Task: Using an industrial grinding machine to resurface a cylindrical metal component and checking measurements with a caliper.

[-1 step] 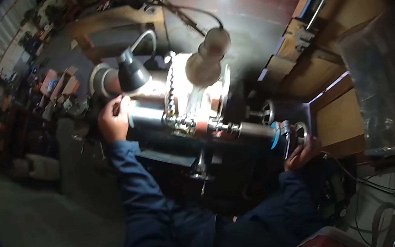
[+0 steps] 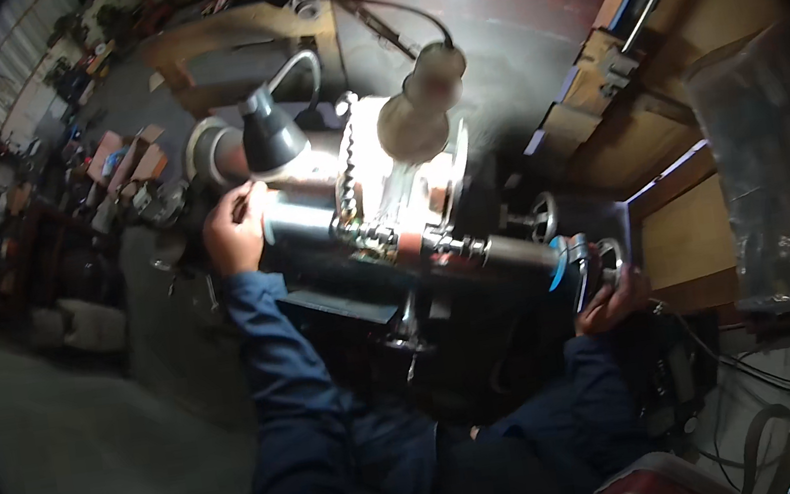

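A metal lathe [image 2: 301, 222] stands before me, its middle glaring under the lamps. At its left end, my left hand [image 2: 236, 231] is closed, with fingertips bent in against the edge of the bright headstock; what they pinch, if anything, is hidden. My right hand [image 2: 615, 300] is curled around the rim of a metal handwheel [image 2: 611, 257] at the right end of the tailstock [image 2: 518, 258]. A shiny lever [image 2: 582, 273] rises just left of that hand. Between the hands, a chuck-like metal part [image 2: 455, 245] points toward the middle of the lathe.
A black lamp [image 2: 272, 141] and a pale lamp [image 2: 418, 122] hang over the lathe. Another handwheel [image 2: 542, 216] sits behind the tailstock. Wooden shelving [image 2: 685, 226] and a plastic sheet [image 2: 780, 183] stand at the right. Cardboard boxes [image 2: 130, 158] and clutter lie far left.
The whole view has shifted slightly, so the lathe and both hands appear a little farther right. Each hand keeps its place on the machine.
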Demonstrator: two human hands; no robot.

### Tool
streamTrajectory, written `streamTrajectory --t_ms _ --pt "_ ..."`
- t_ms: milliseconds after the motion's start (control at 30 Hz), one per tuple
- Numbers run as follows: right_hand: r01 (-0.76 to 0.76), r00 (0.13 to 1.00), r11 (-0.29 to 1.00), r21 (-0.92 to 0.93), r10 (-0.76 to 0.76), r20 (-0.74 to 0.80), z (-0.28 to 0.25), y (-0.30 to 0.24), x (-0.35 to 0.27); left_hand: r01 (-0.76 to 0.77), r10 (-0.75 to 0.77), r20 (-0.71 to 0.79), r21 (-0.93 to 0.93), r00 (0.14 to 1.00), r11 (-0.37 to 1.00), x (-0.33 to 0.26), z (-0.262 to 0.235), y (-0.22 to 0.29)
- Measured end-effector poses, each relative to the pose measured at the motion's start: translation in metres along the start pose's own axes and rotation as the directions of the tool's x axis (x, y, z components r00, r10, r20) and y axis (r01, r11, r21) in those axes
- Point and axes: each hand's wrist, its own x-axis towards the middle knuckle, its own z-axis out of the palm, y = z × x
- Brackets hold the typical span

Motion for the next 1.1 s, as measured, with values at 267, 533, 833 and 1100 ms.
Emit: streamTrajectory --t_ms 267,533,833,1100 --pt "-0.049 0.988 0.993 0.104 0.033 0.15 -0.01 -0.015 0.042 0.15 -0.153 0.012 -0.295 0.988 0.944 -0.011 0.009 -0.034" --pt "-0.291 0.769 0.952 0.096 0.172 0.616 -0.007 -0.004 0.082 0.188 -0.195 0.008 -0.315 0.981 0.93 -0.011 0.008 -0.048" --pt "-0.571 0.431 0.818 -0.067 0.368 0.824 0.013 0.004 0.094 0.216 -0.228 -0.006 -0.29 0.974 0.932 -0.01 0.01 -0.047" --pt "-0.11 0.987 0.994 0.015 0.107 0.124 -0.01 -0.013 0.016 0.239 -0.238 0.04 -0.278 0.97 0.93 -0.006 0.007 -0.051"
